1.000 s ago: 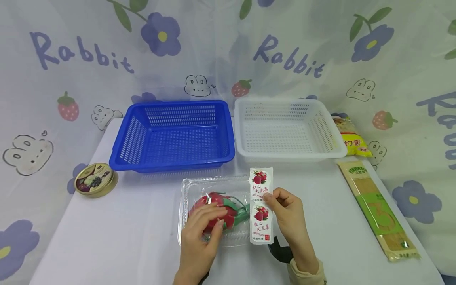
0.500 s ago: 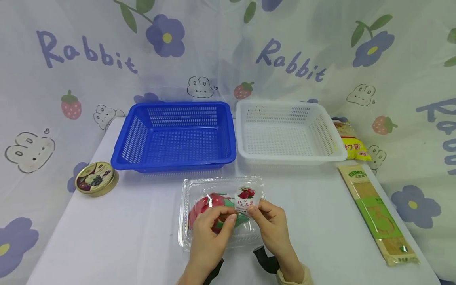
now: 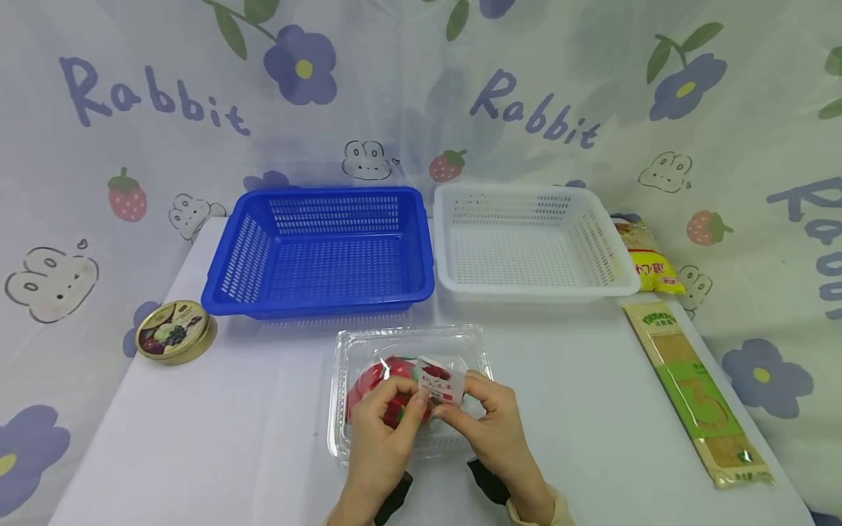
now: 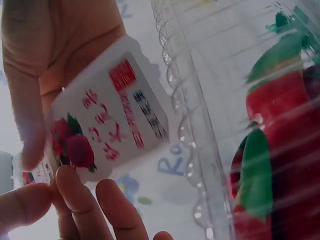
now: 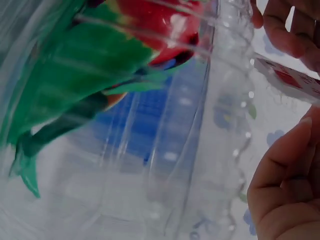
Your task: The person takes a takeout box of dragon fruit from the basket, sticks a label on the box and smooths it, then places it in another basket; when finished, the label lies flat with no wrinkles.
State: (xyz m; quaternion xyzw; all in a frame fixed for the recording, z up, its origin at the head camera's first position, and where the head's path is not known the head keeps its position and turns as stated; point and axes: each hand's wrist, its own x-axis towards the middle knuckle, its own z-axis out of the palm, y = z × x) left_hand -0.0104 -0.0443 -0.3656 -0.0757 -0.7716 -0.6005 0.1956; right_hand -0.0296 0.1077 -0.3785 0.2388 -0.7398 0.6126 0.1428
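Observation:
A clear plastic clamshell box sits at the table's front middle, with a red and green dragon fruit inside. Above its lid, both hands pinch a white label printed with red fruit, now folded small. My left hand grips the label's left side and my right hand grips its right side. The left wrist view shows the label close up beside the box's rim and the fruit. In the right wrist view the fruit fills the frame, with the label at the right edge.
A blue basket and a white basket, both with nothing inside, stand side by side behind the box. A round tin lies at the left. A yellow packet and a long noodle packet lie at the right edge.
The long label, held upright by my right hand, has been folded and brought down over the box. My left hand left the box lid and took hold of the label.

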